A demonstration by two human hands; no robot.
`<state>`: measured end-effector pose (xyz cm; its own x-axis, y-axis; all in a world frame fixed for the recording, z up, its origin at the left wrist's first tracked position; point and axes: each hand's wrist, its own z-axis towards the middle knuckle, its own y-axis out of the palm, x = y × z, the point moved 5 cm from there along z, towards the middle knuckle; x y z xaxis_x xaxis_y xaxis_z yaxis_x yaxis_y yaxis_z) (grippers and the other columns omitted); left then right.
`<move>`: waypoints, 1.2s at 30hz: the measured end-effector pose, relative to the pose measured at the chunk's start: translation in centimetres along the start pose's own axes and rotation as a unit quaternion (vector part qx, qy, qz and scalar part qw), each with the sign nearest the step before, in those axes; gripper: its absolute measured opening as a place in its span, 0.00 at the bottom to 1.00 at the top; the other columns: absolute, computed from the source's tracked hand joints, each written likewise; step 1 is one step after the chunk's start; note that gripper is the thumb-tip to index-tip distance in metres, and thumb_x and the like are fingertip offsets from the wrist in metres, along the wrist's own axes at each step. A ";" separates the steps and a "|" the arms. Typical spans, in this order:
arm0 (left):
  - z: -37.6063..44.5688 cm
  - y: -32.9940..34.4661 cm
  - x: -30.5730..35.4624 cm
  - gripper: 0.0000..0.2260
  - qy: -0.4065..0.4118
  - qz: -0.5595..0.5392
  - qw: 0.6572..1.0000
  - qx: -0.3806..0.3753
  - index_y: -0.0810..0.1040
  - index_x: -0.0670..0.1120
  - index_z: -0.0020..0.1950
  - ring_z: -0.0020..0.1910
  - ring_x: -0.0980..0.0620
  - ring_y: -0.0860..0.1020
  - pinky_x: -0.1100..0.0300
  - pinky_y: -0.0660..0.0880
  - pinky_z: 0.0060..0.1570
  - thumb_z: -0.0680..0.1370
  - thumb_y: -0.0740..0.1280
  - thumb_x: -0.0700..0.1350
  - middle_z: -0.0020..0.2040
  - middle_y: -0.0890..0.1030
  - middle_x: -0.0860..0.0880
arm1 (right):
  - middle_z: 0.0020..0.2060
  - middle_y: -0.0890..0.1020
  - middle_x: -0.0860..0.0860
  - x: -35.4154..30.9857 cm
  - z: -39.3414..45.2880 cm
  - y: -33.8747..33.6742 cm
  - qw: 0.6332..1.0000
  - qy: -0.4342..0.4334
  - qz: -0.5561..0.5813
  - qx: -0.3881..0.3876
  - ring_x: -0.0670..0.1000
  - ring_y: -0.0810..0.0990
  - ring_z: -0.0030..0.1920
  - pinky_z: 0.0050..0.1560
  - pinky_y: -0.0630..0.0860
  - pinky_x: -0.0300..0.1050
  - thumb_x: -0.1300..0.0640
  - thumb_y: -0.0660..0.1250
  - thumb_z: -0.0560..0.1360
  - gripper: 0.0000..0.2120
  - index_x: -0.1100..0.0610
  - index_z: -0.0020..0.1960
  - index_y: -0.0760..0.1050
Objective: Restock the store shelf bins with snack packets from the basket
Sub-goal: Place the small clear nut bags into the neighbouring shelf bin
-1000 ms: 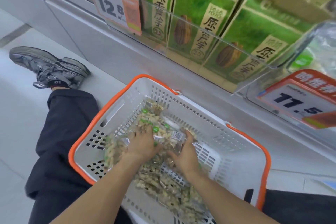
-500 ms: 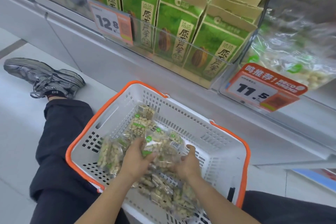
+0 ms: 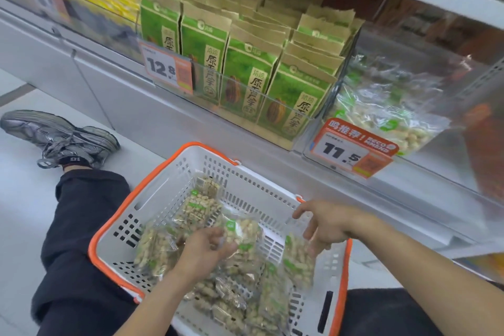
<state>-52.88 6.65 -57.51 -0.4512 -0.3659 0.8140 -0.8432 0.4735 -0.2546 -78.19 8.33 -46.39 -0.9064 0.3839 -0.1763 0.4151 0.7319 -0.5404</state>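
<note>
Left hand (image 3: 203, 249), fingers curled, grips a clear snack packet (image 3: 241, 232) above the pile inside the white, orange-rimmed basket (image 3: 152, 196). Right hand (image 3: 327, 224), fingers bent, pinches the top of another packet (image 3: 298, 262) at the basket's right side. The shelf bin (image 3: 387, 114) holding matching packets sits far right, behind the 11.5 price tag (image 3: 354, 150).

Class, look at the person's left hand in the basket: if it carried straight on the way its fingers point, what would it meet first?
The left hand points up and right, fingers already around a clear peanut packet. That packet comes first; beyond it probably the basket wall, though depth is unclear.
</note>
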 end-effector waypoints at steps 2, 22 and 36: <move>-0.6 0.3 0.7 0.28 0.009 -0.007 1.000 -0.014 0.69 0.40 0.72 0.60 0.52 0.74 0.58 0.74 0.61 0.76 0.72 0.49 0.66 0.76 0.44 | 0.52 0.85 0.47 -0.8 -1.9 -0.9 0.998 -0.040 0.039 0.005 0.49 0.84 0.39 0.46 0.81 0.44 0.62 0.79 0.69 0.34 0.47 0.69 0.69; -5.2 4.6 7.7 0.35 -0.030 -0.371 0.882 -0.287 0.72 0.43 0.71 0.54 0.34 0.72 0.24 0.64 0.63 0.65 0.77 0.41 0.58 0.73 0.35 | 0.45 0.87 0.51 -2.2 -6.5 -3.3 0.947 -0.204 0.234 0.078 0.47 0.85 0.48 0.50 0.82 0.44 0.73 0.64 0.75 0.23 0.55 0.65 0.76; -5.8 3.8 9.7 0.49 0.076 -0.017 0.984 -0.162 0.65 0.52 0.72 0.61 0.54 0.79 0.52 0.76 0.63 0.57 0.85 0.58 0.60 0.82 0.52 | 0.68 0.73 0.39 -3.6 -7.6 -3.0 0.951 -0.262 0.076 0.145 0.42 0.70 0.68 0.65 0.72 0.45 0.39 0.82 0.61 0.41 0.40 0.70 0.69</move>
<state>-58.77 9.58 -47.59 -0.3544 -0.2731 0.8943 -0.7079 0.7032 -0.0658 -75.52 9.05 -37.84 -0.7842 0.0830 -0.6149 0.5736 0.4748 -0.6674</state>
